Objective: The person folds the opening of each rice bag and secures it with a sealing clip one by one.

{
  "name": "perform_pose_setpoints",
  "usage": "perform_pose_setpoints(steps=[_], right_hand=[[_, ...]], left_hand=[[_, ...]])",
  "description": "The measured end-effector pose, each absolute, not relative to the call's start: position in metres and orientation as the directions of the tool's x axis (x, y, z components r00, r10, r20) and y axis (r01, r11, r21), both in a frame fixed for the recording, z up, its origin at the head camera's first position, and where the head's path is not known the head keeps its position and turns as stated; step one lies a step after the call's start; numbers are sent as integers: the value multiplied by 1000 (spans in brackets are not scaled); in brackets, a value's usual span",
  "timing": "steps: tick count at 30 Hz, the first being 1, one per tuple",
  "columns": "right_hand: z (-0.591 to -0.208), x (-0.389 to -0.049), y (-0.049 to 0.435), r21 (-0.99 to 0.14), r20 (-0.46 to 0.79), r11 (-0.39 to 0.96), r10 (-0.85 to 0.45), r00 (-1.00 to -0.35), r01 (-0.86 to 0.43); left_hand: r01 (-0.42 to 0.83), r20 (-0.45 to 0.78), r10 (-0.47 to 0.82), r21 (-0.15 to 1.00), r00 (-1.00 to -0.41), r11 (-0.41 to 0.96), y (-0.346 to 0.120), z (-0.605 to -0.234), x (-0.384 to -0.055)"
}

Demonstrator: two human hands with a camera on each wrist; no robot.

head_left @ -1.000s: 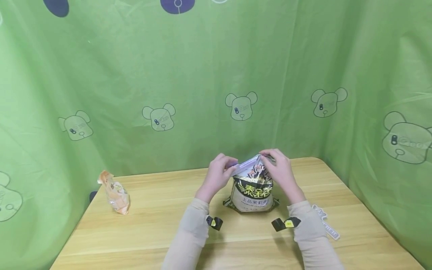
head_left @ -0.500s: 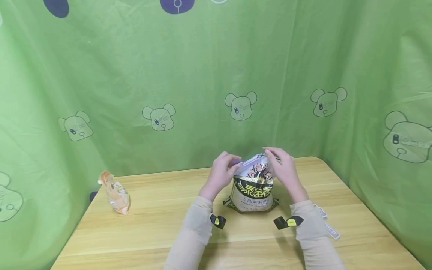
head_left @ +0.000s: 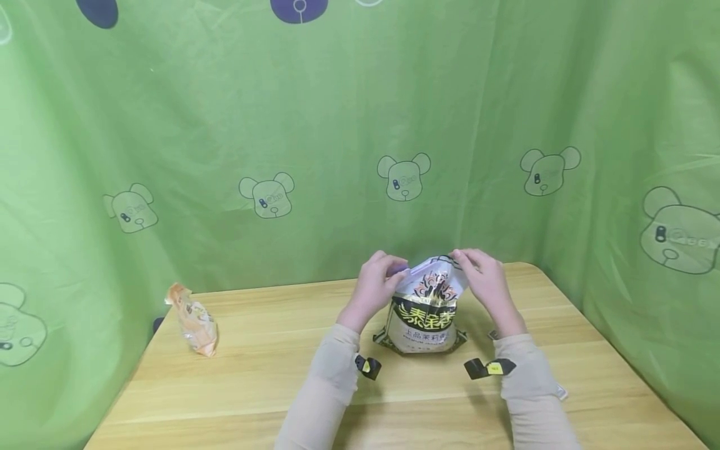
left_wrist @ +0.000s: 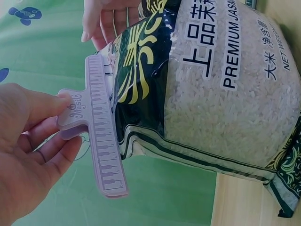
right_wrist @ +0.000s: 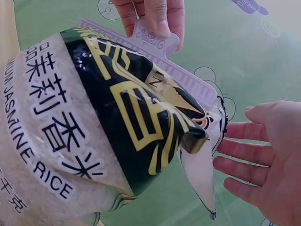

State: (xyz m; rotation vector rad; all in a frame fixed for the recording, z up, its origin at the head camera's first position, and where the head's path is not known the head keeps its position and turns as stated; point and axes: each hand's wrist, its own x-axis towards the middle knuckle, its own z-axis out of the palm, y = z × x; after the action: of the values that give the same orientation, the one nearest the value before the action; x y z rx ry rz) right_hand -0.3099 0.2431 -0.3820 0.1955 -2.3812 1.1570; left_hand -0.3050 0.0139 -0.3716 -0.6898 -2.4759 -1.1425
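A clear and black bag of jasmine rice (head_left: pixel 424 334) stands upright on the table, its silvery top leaning back. My left hand (head_left: pixel 374 284) pinches the handles of a lilac sealing clip (left_wrist: pixel 104 127) with a piano-key pattern, thumb on the front handle and fingers behind. In the right wrist view the clip's long bar lies along the bag's top, and a corner of the bag sticks out past the bar's end. Beside that corner is my right hand (right_wrist: pixel 277 160), its fingers loosely extended with the tips right at the bag's edge.
An orange and clear plastic packet (head_left: pixel 197 328) lies at the left of the wooden table (head_left: pixel 253 387). Under my right sleeve a pale flat item (head_left: pixel 562 392) is mostly hidden. Green curtains (head_left: pixel 315 125) hang behind the table and at both sides.
My right hand has moved right, off the clip's end toward the bag's corner, and more of the bag's top shows. The left hand and clip have shifted slightly right. My right sleeve covers more of the pale item.
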Motion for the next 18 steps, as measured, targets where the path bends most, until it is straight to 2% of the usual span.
perform_pose_setpoints(steps=[18], right_hand=[[-382,-309,242,-702,470,637,76,-879,-320]], left_hand=[[577,504,300,592,-810,562,27,-368,-308]])
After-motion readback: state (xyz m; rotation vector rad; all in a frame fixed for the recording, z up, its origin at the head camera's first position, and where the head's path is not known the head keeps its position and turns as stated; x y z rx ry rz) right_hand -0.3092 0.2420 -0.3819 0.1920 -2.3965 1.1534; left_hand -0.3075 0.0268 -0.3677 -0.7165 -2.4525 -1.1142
